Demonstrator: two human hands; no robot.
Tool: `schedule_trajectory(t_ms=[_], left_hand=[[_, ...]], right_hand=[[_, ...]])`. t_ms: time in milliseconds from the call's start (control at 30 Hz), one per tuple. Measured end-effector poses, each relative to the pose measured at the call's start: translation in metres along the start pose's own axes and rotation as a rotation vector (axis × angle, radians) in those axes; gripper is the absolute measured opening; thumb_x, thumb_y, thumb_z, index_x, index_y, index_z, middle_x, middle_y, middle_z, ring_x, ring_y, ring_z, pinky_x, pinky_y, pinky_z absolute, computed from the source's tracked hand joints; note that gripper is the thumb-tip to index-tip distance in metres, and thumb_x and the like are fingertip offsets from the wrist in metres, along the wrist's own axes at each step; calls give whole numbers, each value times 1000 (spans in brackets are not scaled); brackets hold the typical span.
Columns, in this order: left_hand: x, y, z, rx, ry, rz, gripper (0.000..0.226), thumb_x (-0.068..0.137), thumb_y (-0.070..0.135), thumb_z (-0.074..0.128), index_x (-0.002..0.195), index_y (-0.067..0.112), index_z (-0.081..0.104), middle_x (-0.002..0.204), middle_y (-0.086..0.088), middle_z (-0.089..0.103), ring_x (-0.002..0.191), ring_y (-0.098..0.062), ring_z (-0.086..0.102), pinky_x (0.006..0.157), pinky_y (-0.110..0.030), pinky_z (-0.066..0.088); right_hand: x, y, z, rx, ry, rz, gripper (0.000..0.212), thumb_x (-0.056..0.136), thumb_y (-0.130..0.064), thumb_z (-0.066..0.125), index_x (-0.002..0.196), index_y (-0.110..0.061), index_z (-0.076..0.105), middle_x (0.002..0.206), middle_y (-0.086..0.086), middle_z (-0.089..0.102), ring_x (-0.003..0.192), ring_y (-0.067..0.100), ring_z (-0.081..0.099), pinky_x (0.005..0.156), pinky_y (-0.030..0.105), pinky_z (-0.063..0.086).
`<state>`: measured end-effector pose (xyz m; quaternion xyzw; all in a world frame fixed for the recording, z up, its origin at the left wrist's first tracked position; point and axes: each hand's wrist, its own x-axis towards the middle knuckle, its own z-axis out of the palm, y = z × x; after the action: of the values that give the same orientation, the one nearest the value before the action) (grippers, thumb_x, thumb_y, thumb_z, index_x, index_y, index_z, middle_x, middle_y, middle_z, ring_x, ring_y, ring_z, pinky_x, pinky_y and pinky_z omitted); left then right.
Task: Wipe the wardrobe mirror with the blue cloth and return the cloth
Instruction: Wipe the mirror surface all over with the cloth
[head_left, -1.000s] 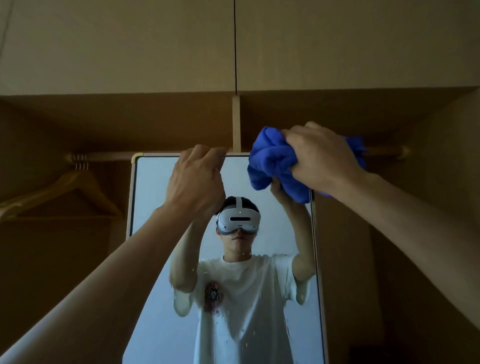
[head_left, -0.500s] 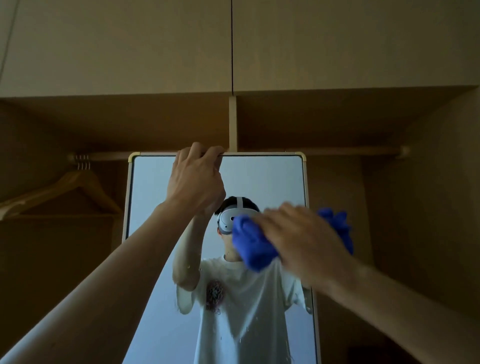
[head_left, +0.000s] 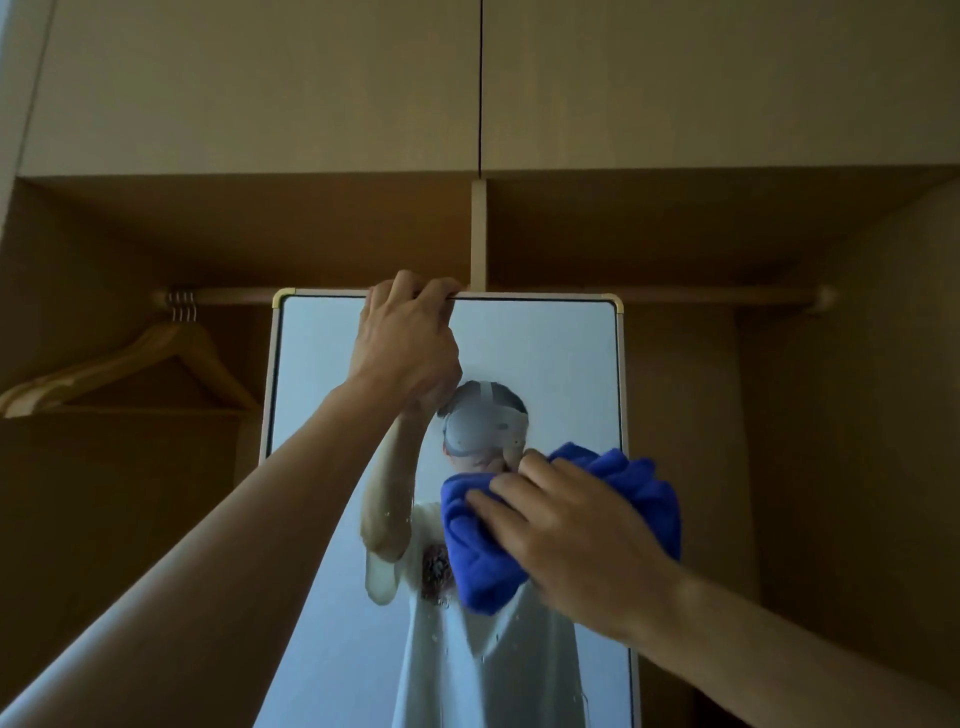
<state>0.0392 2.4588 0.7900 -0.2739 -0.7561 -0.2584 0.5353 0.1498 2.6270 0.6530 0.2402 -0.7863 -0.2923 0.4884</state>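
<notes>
Entry, head view. Step in hand: wiping, in the middle band of the glass.

- My left hand (head_left: 410, 343) is closed over the top edge of the mirror (head_left: 545, 353), fingers hooked behind the frame. I judge it is steadying the panel.
- My right hand (head_left: 576, 540) has its fingers curved over the bunched blue cloth (head_left: 478, 561) and presses it flat against the glass, toward the mirror's right side and about halfway down what is in view. The thumb is hidden under the wad.
- The cloth is touching the glass and spills out on both sides of the hand.
- Below the cloth, droplets (head_left: 498, 634) and streaks are scattered on the glass. The upper glass looks free of them, though the light is dim.

Judgement: the wipe is partly done. The lower part remains, and the return of the cloth has not begun.

Next move calls for: even pressure, overlapping passes carried down through the wet patch and out to the right frame edge, with the left hand bracing so the panel does not swing.

Surroundings: a wooden hanger (head_left: 130, 364) hangs on the rail (head_left: 701, 296) at left.

Writing: none legible. The reflected shirt shows a reddish chest print (head_left: 434, 569), too blurred to read. No brand is visible on the frame or the cloth.
</notes>
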Motion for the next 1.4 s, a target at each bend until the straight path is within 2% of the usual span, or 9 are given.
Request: schedule_trajectory(t_ms=[167,367,500,600,800,933,1033,1200,1400], left_hand=[[0,2,-1,-29,4,-12,58,92,11,50,147,27,48,141,-6,47,138,-32,35,112,-43,36],[1,3,2,-52,28,-26,54,94,11,52,146,26,50,144,-5,47,139,-32,33,113,-43,34],[2,3,3,-72,31,-31,53,94,12,51,144,27,52,141,-4,47,138,-32,33,111,-42,33],[3,3,3,-65,40,-28,48,95,14,50,142,27,54,138,-5,50,135,-34,36,110,-41,33],[6,9,3,-72,39,-64,44,94,15,52,136,25,56,134,-7,52,133,-35,37,111,-42,31],[2,10,4,-15,33,-54,55,90,15,54,145,26,53,135,-7,50,133,-33,35,114,-44,29],[5,11,3,-42,30,-87,52,94,17,50,144,29,54,133,-5,48,133,-31,33,115,-40,26],[7,9,4,-77,29,-98,49,94,15,51,141,29,57,131,-5,48,131,-31,34,108,-36,29],[6,7,3,-93,8,-89,50,94,15,51,141,30,57,133,-4,48,133,-30,33,106,-35,30]], right_hand=[[15,34,-15,43,72,86,30,81,-11,71,110,-17,65,100,-1,67,91,19,59,84,37,52],[55,130,-62,-81,225,421,32,73,6,68,102,-9,64,90,8,66,86,32,56,70,42,42],[29,98,-42,-26,159,333,34,68,-2,78,98,-11,64,90,3,67,86,26,57,74,40,48],[-4,69,-22,82,58,238,40,76,-16,83,111,-19,65,99,-6,68,92,16,57,84,37,51],[6,87,-30,32,121,246,35,72,-12,85,102,-13,66,92,1,69,85,22,61,78,40,53],[46,132,-55,-65,211,397,28,75,1,71,100,-9,63,92,8,66,87,30,56,75,41,43],[54,136,-58,-82,228,397,27,72,3,69,94,-10,61,85,7,63,84,31,54,70,38,36],[11,91,-33,42,164,324,31,69,-5,80,90,-16,61,80,-2,61,82,21,57,72,41,53],[-20,63,-16,90,57,191,42,67,-5,76,105,-18,65,96,-5,66,90,18,57,82,39,52]])
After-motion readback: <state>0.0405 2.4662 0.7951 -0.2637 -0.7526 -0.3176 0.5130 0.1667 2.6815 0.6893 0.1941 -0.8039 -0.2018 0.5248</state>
